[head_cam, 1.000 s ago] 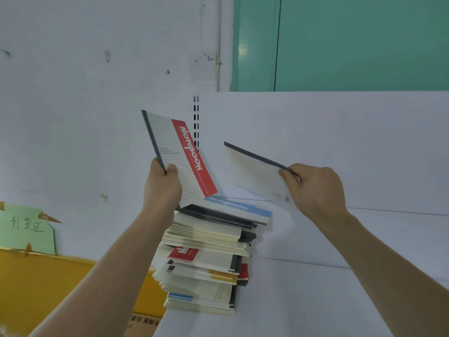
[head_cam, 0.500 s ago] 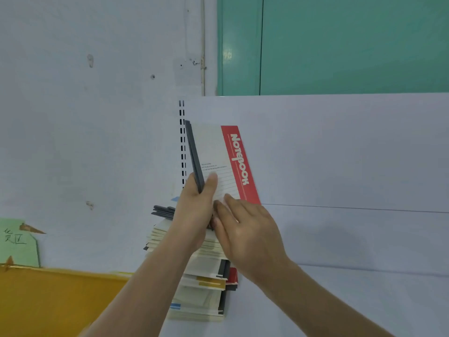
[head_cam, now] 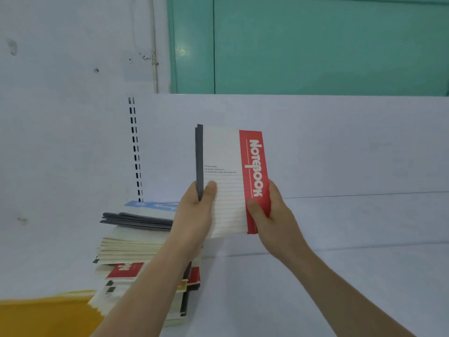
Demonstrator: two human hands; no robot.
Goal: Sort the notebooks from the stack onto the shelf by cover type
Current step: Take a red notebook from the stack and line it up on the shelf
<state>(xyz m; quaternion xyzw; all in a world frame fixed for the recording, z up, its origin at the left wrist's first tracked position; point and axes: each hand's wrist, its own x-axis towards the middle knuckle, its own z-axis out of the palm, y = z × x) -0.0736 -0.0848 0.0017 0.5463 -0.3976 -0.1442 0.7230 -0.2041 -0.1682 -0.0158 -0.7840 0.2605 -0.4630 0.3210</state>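
i see left hand (head_cam: 194, 215) and right hand (head_cam: 269, 215) both gripping the red-band notebook (head_cam: 230, 181) upright above the shelf (head_cam: 340, 276), right of the stack (head_cam: 136, 249), my left forearm hiding part of it.

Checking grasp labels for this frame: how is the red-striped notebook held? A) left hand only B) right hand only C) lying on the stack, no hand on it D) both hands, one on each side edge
D: the left hand grips the dark spine edge and the right hand pinches the red-stripe edge of the notebook, which is held upright, above and to the right of the stack.
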